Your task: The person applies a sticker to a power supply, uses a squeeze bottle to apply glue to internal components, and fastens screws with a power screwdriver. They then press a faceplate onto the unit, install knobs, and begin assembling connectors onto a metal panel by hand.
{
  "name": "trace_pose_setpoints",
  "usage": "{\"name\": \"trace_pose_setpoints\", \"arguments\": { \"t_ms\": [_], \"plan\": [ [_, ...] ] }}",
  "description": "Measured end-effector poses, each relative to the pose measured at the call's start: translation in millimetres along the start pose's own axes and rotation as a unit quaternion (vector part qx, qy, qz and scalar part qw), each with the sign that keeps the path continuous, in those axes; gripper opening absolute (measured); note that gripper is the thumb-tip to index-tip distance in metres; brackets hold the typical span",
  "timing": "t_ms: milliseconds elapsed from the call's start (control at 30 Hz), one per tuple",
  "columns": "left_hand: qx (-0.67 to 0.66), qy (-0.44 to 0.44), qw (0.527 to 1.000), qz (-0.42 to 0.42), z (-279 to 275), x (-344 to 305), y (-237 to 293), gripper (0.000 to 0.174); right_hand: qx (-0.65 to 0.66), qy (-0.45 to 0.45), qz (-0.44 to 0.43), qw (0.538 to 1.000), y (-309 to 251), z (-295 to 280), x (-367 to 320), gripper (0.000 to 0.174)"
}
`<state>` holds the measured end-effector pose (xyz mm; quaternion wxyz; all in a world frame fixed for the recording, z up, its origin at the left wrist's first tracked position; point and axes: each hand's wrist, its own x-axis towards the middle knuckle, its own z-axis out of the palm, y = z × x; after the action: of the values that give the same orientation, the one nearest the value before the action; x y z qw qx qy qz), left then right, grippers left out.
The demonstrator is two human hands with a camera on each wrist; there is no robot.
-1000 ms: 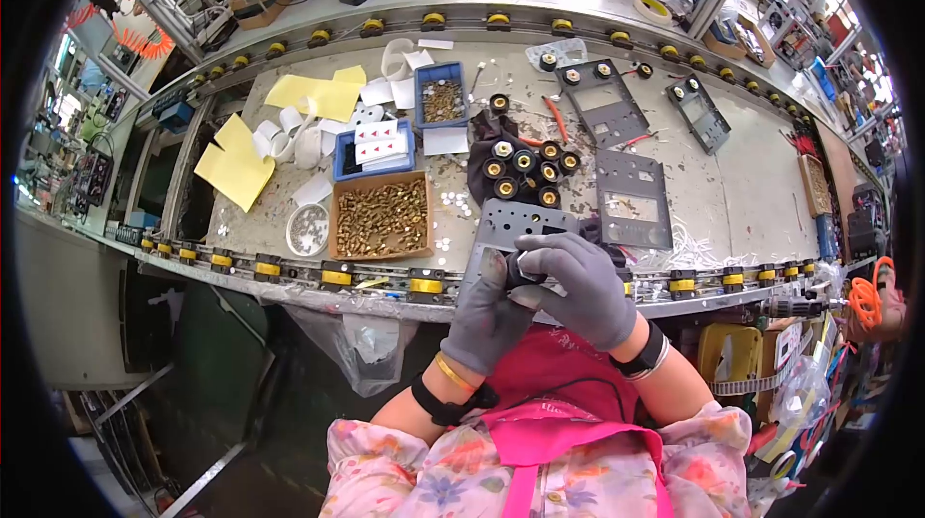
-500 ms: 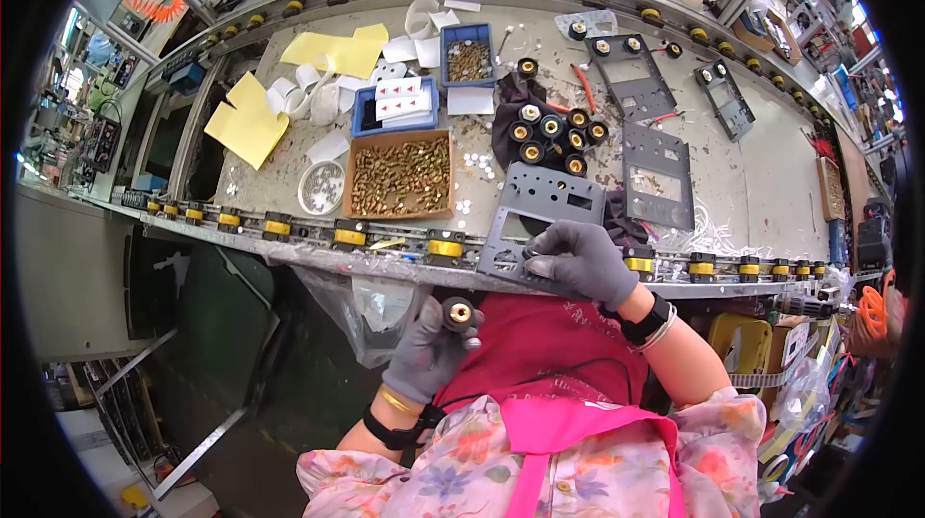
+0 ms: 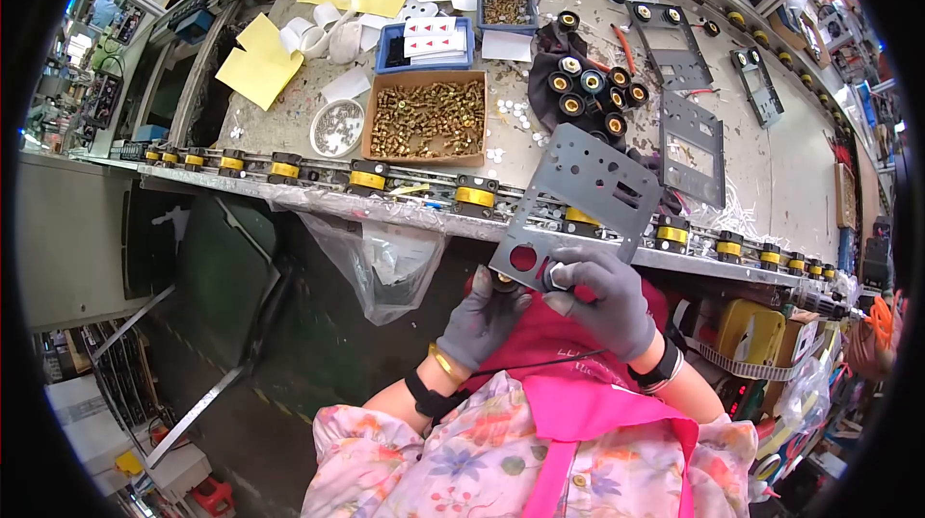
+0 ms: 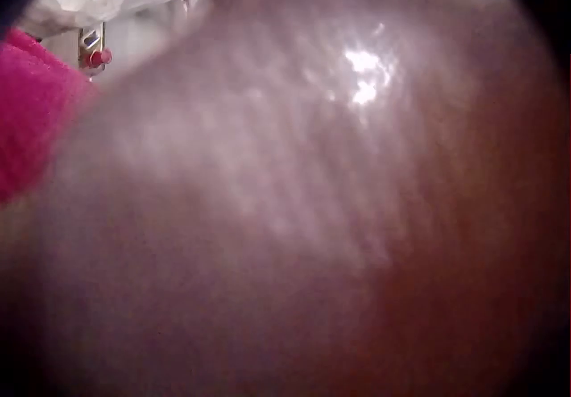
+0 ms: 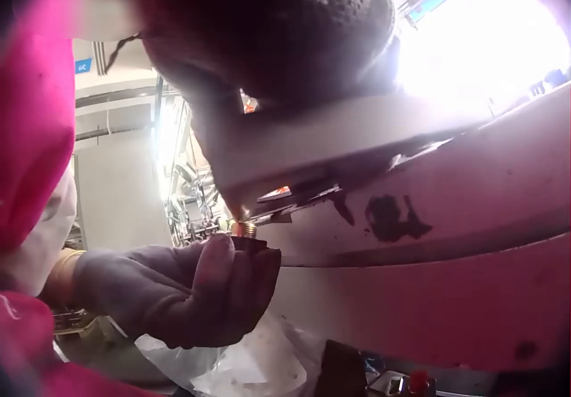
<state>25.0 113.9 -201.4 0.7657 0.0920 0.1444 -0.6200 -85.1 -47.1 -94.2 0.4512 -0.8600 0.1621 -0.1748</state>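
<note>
My gloved left hand (image 3: 479,328) pinches a round black fitting (image 5: 253,243) with a brass threaded end pointing up. It holds the fitting below the near left corner of a grey metal panel (image 3: 583,185) that has round and rectangular holes. At that panel's near edge, my gloved right hand (image 3: 609,301) grips it beside a fitting with a pale metal top (image 3: 556,275). The panel tilts over the table's front edge. In the left wrist view only a blurred close surface fills most of the picture.
A cardboard box of brass parts (image 3: 427,154), a white dish (image 3: 337,128) and blue bins (image 3: 506,0) stand on the table. Several black fittings (image 3: 593,81) lie on dark cloth. Another grey panel (image 3: 694,147) lies to the right. Yellow-wheeled rollers (image 3: 475,195) line the front edge.
The left hand came away with the black fitting, held low, then rose to the panel's near corner. The panel, gripped by the right hand, has been lifted and tilted. The head view has shifted.
</note>
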Motion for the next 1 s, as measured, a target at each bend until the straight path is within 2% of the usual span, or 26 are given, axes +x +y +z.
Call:
{"name": "trace_pose_setpoints", "arguments": {
  "t_ms": [167, 467, 567, 667, 767, 867, 967, 1000],
  "plan": [
    [0.052, 0.029, 0.998, 0.022, 14.0, -0.3, -7.1, 0.058, 0.003, -0.012, -0.004, 1.0, -3.7, -0.6, -1.0, 0.026],
    [0.066, -0.078, 0.995, 0.018, 19.4, 10.1, -12.6, 0.074, 0.085, -0.073, -0.027, 0.993, -7.7, -7.2, 5.5, 0.028],
    [0.062, -0.061, 0.996, 0.031, 29.1, 11.0, -12.0, 0.077, 0.082, -0.07, -0.035, 0.994, -7.6, -8.5, 7.5, 0.029],
    [0.066, -0.048, 0.996, 0.042, 42.3, 10.0, -11.6, 0.074, 0.08, -0.068, -0.034, 0.994, -7.9, -8.7, 9.4, 0.027],
    [0.029, -0.054, 0.997, 0.056, 61.5, 3.8, -7.0, 0.061, 0.068, -0.07, -0.038, 0.995, -6.2, -7.7, 9.7, 0.027],
    [0.165, -0.072, 0.981, 0.079, 52.9, 3.5, -6.4, 0.046, 0.071, -0.072, -0.04, 0.994, -3.7, -5.5, 8.9, 0.026],
    [0.147, 0.022, 0.983, 0.106, 54.8, -3.2, -16.7, 0.045, 0.048, -0.069, -0.034, 0.996, -2.6, -6.3, 12.2, 0.026],
    [0.144, 0.015, 0.984, 0.106, 58.5, -3.0, -16.1, 0.044, 0.03, -0.052, -0.029, 0.998, -2.9, -7.5, 15.9, 0.027]
  ]
}}
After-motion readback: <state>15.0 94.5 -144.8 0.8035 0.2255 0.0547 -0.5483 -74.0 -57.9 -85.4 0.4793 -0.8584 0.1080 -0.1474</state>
